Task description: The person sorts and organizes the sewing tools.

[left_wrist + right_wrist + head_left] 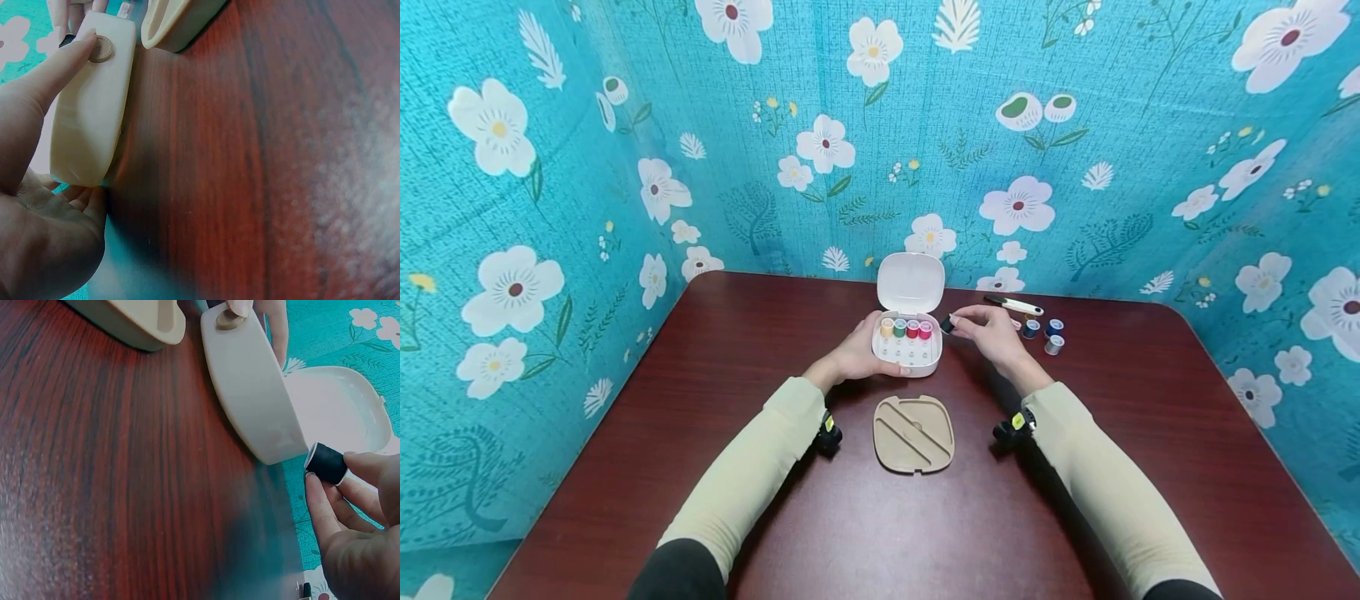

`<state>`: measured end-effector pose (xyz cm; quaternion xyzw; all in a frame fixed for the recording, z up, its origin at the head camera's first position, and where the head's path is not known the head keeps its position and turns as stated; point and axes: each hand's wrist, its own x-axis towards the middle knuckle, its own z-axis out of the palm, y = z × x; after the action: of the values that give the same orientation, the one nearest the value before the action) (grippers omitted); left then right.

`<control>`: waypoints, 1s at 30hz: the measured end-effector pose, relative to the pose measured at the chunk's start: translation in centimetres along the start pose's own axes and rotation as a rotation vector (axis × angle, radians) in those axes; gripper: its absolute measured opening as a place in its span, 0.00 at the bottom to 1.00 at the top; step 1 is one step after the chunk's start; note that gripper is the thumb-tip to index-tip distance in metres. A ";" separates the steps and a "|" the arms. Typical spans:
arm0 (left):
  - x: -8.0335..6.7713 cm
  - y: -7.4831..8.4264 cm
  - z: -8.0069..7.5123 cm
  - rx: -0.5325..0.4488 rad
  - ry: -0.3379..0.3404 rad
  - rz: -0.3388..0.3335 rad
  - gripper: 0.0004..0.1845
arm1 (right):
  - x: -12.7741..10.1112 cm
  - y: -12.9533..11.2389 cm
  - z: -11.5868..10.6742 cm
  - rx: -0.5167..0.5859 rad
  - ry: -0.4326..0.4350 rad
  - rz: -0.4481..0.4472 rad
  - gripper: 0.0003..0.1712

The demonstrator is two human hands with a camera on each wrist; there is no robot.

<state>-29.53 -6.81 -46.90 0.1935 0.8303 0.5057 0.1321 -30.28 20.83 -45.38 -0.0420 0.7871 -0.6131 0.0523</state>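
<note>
A white sewing box (923, 370) stands on the table with its lid (911, 282) raised at the back. My left hand (856, 352) grips it from the left side, thumb across the front near a round tan button (102, 49). Inside, a row of yellow, green, red and pink thread spools fills the rear pegs; bare pegs show in front. Just right of the box, my right hand (995, 335) pinches a black thread spool (327, 464) between thumb and fingertips, held near the box's right edge.
A beige tray (904, 450) with slanted grooves lies in front of the box. Beyond my right hand are several loose spools, including a grey one (1054, 344) and a blue one (1056, 326), and a white tool (1022, 307) with a dark end. A flowered blue cloth (820, 217) hangs behind the table.
</note>
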 end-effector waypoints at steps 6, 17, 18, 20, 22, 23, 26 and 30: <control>0.0 0.1 -0.1 -0.003 0.004 -0.001 0.59 | -0.1 -0.8 0.3 -0.020 -0.016 -0.022 0.19; -0.1 0.1 0.0 -0.019 -0.009 0.025 0.56 | -0.3 -2.7 2.2 -0.123 -0.072 -0.060 0.17; -0.1 0.1 0.0 -0.022 -0.010 0.028 0.56 | -0.5 -3.2 2.4 -0.134 -0.074 -0.062 0.17; -0.1 0.1 0.0 -0.023 -0.015 0.027 0.56 | -0.9 -4.3 2.8 -0.154 -0.079 -0.059 0.17; 0.1 -0.1 0.0 -0.025 -0.016 0.031 0.56 | -0.8 -4.3 3.0 -0.183 -0.082 -0.072 0.16; 0.2 -0.1 0.0 -0.028 -0.017 0.032 0.56 | -0.7 -4.2 3.1 -0.194 -0.078 -0.078 0.16; 0.2 -0.2 -0.1 -0.035 -0.019 0.040 0.56 | 0.0 -3.2 3.3 -0.217 -0.070 -0.098 0.15; 0.2 -0.2 -0.1 -0.012 -0.017 0.041 0.57 | 0.4 -2.9 3.8 -0.255 -0.062 -0.122 0.12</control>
<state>-29.76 -6.88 -47.05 0.2139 0.8219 0.5117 0.1299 -30.16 16.41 -43.49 -0.1148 0.8527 -0.5085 0.0334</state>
